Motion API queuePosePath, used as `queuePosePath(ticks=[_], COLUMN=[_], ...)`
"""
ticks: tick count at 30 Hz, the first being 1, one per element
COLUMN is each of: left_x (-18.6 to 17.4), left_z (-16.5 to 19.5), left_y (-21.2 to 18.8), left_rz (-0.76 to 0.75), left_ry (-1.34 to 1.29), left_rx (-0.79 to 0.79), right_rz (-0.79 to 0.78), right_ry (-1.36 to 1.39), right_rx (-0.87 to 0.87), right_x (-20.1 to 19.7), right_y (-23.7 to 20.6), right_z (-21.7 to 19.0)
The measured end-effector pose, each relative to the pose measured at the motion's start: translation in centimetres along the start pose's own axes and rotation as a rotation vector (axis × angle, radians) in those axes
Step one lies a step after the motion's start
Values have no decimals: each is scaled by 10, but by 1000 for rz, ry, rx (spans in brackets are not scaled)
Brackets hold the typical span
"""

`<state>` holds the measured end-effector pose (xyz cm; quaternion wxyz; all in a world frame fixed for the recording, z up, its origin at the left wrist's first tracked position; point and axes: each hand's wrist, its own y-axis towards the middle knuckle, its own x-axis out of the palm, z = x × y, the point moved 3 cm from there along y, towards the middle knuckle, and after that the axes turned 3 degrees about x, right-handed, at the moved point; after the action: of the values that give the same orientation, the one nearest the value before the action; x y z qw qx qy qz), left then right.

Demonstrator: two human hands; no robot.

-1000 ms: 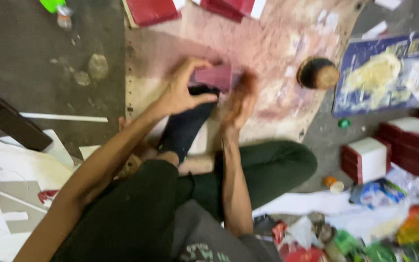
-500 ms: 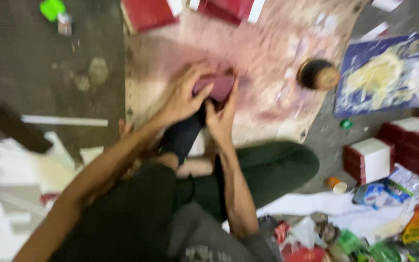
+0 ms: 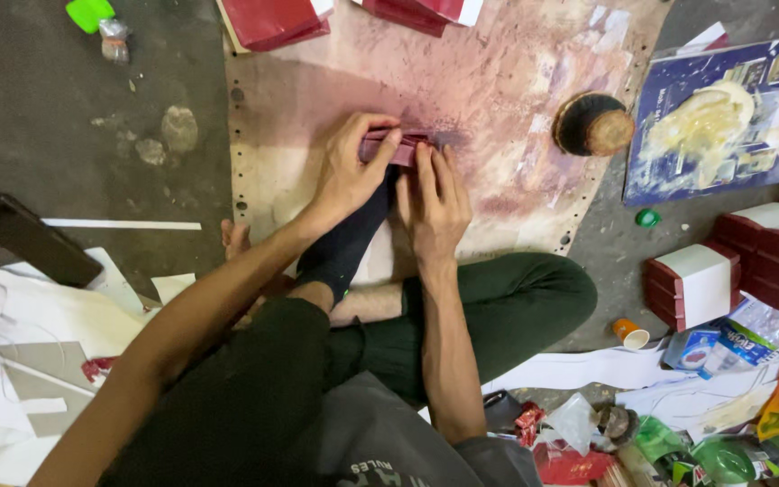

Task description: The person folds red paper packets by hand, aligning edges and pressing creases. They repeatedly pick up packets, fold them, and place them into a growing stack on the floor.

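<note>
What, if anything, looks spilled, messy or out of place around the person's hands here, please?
The work board is blotched with reddish stains around the small maroon piece that the left hand and right hand press down. A blue sheet carries a yellowish smear, and wrappers litter the floor at lower right.
</note>
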<state>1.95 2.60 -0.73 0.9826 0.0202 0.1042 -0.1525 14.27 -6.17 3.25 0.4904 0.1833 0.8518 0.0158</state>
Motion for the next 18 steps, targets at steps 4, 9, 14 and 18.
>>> queuePosePath(ticks=[4, 9, 14, 18], left_x=[-2, -6, -9, -8], left_z=[9, 15, 18, 7], left_y=[1, 3, 2, -2], left_rz=[-33, -72, -71, -99], left_ry=[33, 56, 59, 38], left_rx=[3, 2, 119, 4], right_rz=[-4, -143, 14, -3], right_ry=[68, 137, 977, 827], right_rx=[80, 416, 423, 387], right_x=[1, 14, 24, 16], right_y=[6, 12, 6, -10], right_z=[1, 12, 4, -3])
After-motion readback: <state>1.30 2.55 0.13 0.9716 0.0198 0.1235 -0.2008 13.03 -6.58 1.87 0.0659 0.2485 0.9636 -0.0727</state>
